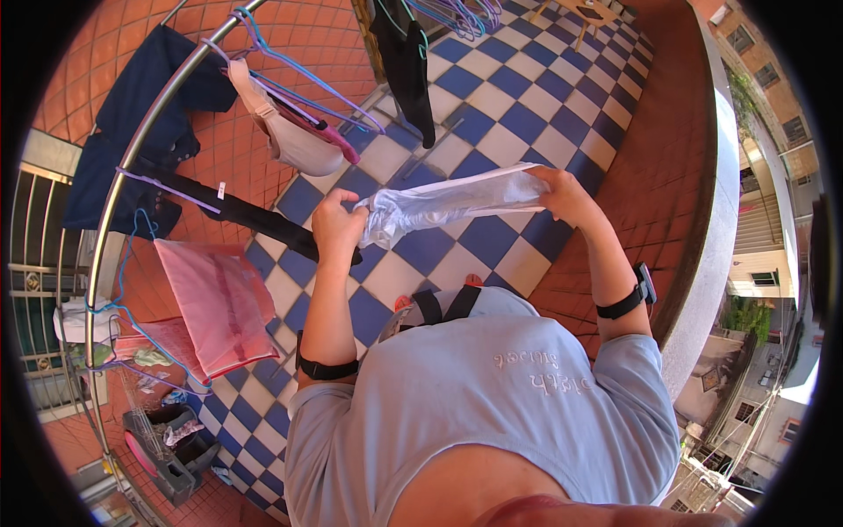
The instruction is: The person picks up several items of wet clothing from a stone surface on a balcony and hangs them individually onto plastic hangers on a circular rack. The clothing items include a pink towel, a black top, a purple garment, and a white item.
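Note:
Stretched between my two hands is a thin, pale, partly see-through item (pixel 454 194) with white edges; whether it is a garment or a plastic bag I cannot tell. My left hand (pixel 338 224) pinches its bunched, crumpled end. At the other end, my right hand (pixel 563 195) grips the smoother part, with some fingers hidden behind or inside it. The item hangs above the floor in front of my body, touching neither. Close by my left hand hangs a narrow black garment (pixel 263 227) with a small white tag.
A curved metal rail (pixel 137 138) carries a beige bra (pixel 299 141), dark blue clothing (pixel 141 125) and a pink mesh laundry bag (pixel 220 303) on hangers. Another black garment (pixel 408 72) hangs ahead. A grey tub (pixel 174 454) sits lower left. A parapet (pixel 718 151) curves along the right.

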Action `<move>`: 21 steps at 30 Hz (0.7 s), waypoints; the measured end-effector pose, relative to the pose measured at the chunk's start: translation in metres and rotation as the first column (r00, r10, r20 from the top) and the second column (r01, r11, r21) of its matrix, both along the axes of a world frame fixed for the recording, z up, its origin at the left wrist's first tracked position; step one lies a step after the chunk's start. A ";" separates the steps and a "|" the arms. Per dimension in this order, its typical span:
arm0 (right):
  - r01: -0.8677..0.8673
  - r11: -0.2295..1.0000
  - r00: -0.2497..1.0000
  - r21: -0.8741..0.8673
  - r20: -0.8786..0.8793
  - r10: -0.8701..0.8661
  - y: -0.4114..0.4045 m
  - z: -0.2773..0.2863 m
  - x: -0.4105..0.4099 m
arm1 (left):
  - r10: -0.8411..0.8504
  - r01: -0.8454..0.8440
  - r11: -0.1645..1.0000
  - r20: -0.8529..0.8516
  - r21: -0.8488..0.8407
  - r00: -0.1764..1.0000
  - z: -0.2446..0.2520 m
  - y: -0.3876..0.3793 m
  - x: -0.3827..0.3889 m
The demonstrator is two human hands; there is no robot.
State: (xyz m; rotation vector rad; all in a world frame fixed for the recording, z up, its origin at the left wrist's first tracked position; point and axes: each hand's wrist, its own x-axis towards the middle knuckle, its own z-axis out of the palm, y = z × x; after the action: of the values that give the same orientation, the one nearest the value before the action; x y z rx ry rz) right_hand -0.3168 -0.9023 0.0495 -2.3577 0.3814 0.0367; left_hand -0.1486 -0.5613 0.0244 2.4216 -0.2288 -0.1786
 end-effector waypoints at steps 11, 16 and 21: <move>-0.443 0.888 0.788 -0.120 -0.525 0.322 -0.041 -0.045 0.023 | 0.166 -0.402 0.856 -0.564 -0.326 0.809 -0.027 -0.013 -0.007; -0.461 0.876 0.869 0.145 -0.126 0.478 -0.064 -0.046 0.036 | -0.071 -0.032 0.768 -0.136 -0.640 0.988 -0.004 0.010 -0.016; -0.490 0.869 0.865 0.075 -0.084 0.495 -0.058 -0.035 0.058 | -0.177 0.137 0.955 0.136 0.262 0.975 0.022 -0.009 -0.039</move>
State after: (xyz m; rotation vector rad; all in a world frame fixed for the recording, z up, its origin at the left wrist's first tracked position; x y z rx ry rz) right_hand -0.2586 -0.9598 0.0146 -2.3474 -0.1865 0.4051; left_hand -0.1876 -0.5699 0.0462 2.6728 -0.4999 -0.0900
